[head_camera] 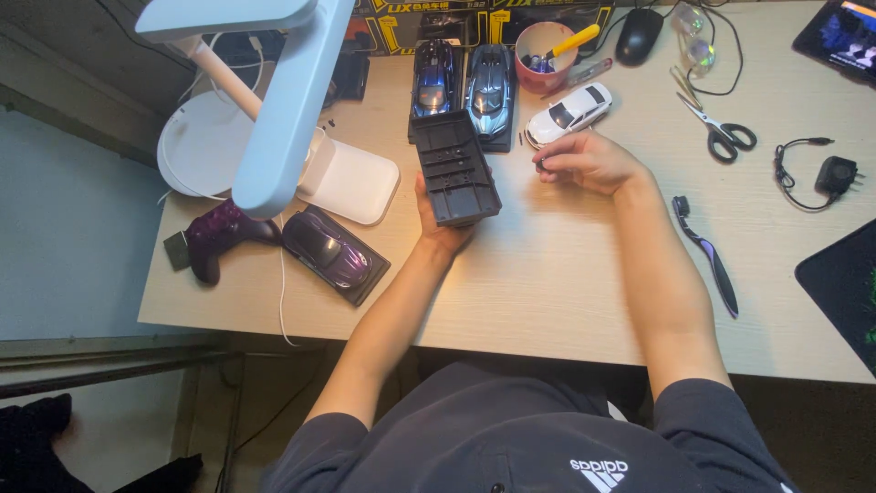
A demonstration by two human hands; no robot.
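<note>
A pale wood-grain desk (547, 292) sits cluttered under a white lamp (274, 100). The left hand (443, 228) has its grip closed around a black plastic base (454, 167), held tilted above the desk. The right hand (589, 160) pinches something tiny beside a white toy car (568, 113); scissors (721, 132) lie near.

base plate (453, 167) black | model car (568, 114) white | cup (540, 44) red | controller (219, 234) purple | lamp (283, 100) white
</note>
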